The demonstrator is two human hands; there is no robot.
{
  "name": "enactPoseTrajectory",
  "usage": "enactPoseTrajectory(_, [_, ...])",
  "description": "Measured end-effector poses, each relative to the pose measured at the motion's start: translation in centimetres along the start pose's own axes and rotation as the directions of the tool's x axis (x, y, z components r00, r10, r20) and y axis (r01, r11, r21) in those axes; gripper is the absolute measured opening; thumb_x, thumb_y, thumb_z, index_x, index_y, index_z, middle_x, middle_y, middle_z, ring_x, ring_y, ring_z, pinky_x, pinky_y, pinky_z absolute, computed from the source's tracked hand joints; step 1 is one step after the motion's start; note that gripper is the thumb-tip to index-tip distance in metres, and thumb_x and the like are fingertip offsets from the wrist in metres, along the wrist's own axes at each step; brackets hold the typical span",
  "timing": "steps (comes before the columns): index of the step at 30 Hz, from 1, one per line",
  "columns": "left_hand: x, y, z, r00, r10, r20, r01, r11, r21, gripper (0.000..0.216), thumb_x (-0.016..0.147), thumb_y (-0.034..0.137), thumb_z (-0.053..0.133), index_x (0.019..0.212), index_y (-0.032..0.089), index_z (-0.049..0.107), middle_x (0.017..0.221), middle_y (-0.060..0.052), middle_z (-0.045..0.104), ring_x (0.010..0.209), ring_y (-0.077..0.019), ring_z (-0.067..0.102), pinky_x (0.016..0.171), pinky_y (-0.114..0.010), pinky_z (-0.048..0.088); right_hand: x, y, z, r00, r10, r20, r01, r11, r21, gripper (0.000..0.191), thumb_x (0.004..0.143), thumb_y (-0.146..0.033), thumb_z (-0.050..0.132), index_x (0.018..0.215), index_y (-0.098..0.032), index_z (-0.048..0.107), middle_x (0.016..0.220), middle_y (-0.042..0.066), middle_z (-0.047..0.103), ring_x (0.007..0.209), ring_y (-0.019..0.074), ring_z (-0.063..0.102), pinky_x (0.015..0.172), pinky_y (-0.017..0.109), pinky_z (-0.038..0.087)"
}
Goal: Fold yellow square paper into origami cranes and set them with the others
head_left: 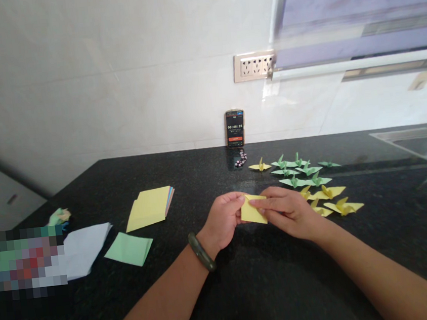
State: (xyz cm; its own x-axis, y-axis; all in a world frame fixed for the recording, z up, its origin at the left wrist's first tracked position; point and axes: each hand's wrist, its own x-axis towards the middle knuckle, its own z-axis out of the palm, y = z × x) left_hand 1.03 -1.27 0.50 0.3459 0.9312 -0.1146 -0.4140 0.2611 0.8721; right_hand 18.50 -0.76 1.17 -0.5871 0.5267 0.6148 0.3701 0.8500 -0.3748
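Observation:
A small folded sheet of yellow paper [255, 212] is held just above the dark counter, between my two hands. My left hand [225, 219], with a dark green bangle [202, 253] on the wrist, pinches its upper left corner between thumb and fingers. From the other side, my right hand [287, 210] grips the paper's right edge, its fingertips lying on the upper face. Just beyond my right hand lie several yellow paper cranes [343, 207] and several green paper cranes [294, 181]. One more yellow crane [260, 166] sits behind them.
A stack of yellow and coloured paper [150, 207], a green folded sheet [129, 249] and white paper [83, 250] lie on the left of the black counter [221, 302]. A phone [235, 128] showing a timer leans on the wall. A sink [425, 145] is at the right.

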Motion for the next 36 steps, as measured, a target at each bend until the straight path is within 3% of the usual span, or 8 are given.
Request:
enactPoseTrajectory(11, [0.1, -0.3, -0.3, 0.999, 0.036, -0.015, -0.035, 0.998, 0.045, 0.024, 0.071, 0.033, 0.062, 0.08, 0.012, 0.062, 0.07, -0.005, 0.062, 0.061, -0.0136, 0.058, 0.059, -0.027, 0.047, -0.4, 0.2, 1.0, 0.995, 0.101, -0.024, -0.1, 0.994, 0.047, 0.032, 0.084, -0.014, 0.049, 0.109, -0.027, 0.064, 0.095, 0.007, 0.052, 0.077, 0.0137, 0.053, 0.065, 0.027, 0.046])
enactPoseTrajectory(16, [0.1, -0.3, -0.1, 0.999, 0.038, -0.018, -0.037, 0.999, 0.035, 0.024, 0.071, 0.032, 0.062, 0.081, 0.011, 0.061, 0.071, -0.005, 0.063, 0.062, -0.0138, 0.058, 0.058, -0.026, 0.047, -0.5, 0.4, 1.1, 0.995, 0.088, -0.038, -0.087, 0.995, 0.039, 0.03, 0.083, -0.014, 0.05, 0.107, -0.026, 0.065, 0.099, 0.008, 0.052, 0.085, 0.016, 0.053, 0.07, 0.03, 0.047])
enactPoseTrajectory(31, [0.2, -0.2, -0.1, 1.0, -0.019, -0.02, 0.018, 0.998, -0.067, 0.026, 0.067, 0.034, 0.065, 0.077, 0.01, 0.062, 0.068, -0.006, 0.063, 0.06, -0.014, 0.058, 0.06, -0.027, 0.046, -0.3, 0.5, 0.6, 0.996, 0.029, 0.083, -0.02, 0.993, -0.113, 0.026, 0.084, -0.017, 0.049, 0.103, -0.025, 0.065, 0.1, 0.009, 0.055, 0.085, 0.0166, 0.052, 0.072, 0.031, 0.046])
enactPoseTrajectory(34, [0.1, -0.4, 0.1, 1.0, -0.003, -0.012, 0.003, 1.0, -0.025, 0.032, 0.068, 0.041, 0.065, 0.074, 0.01, 0.062, 0.065, -0.004, 0.061, 0.056, -0.0127, 0.056, 0.057, -0.026, 0.044, -0.3, 0.4, 0.6, 0.994, 0.023, 0.103, -0.011, 0.992, -0.123, 0.026, 0.085, -0.017, 0.048, 0.104, -0.025, 0.065, 0.1, 0.009, 0.055, 0.086, 0.017, 0.052, 0.073, 0.032, 0.046])
enactPoseTrajectory(36, [0.2, -0.6, 0.2, 0.998, 0.017, -0.066, -0.015, 0.999, 0.032, 0.03, 0.066, 0.039, 0.068, 0.071, 0.01, 0.06, 0.062, -0.002, 0.059, 0.053, -0.0108, 0.054, 0.054, -0.024, 0.042, -0.2, 0.3, 0.6, 0.993, 0.022, 0.118, -0.006, 0.992, -0.129, 0.027, 0.085, -0.018, 0.048, 0.105, -0.025, 0.065, 0.099, 0.009, 0.056, 0.086, 0.0175, 0.052, 0.074, 0.032, 0.046])
